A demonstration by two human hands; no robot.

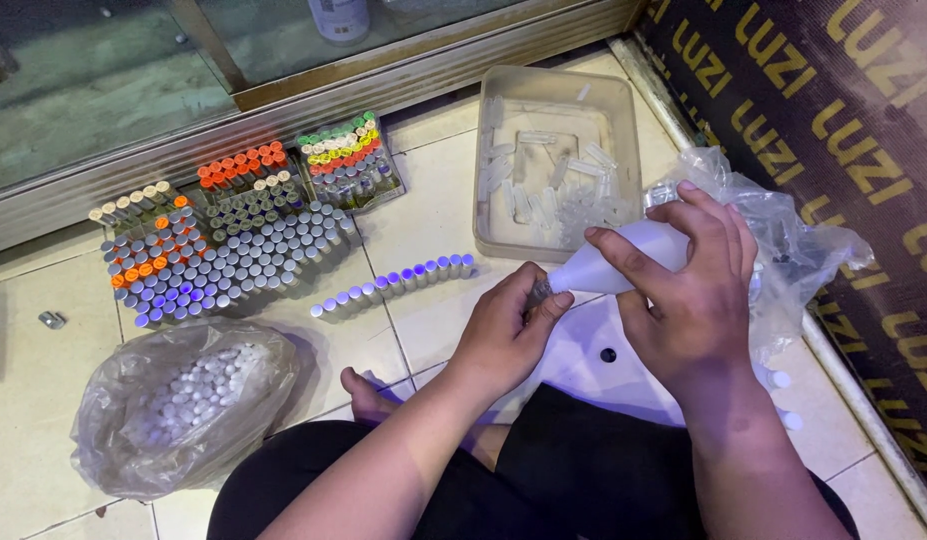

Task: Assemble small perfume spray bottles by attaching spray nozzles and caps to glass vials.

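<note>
right hand (698,300) clamped around white squeeze bottle (623,262), nozzle pointing left into a small vial (539,291) pinched in left hand (503,335) fingers, over the floor tiles. clear tub (623,100) of empty vials just behind, row of filled vials (393,284) left, bag of white caps (183,400) near the knee.

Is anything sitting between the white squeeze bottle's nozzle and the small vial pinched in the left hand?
Nothing visible. The right hand tilts the white squeeze bottle so its nozzle meets the small vial pinched in the left hand; the row of purple-lit vials lies apart on the floor.
</note>
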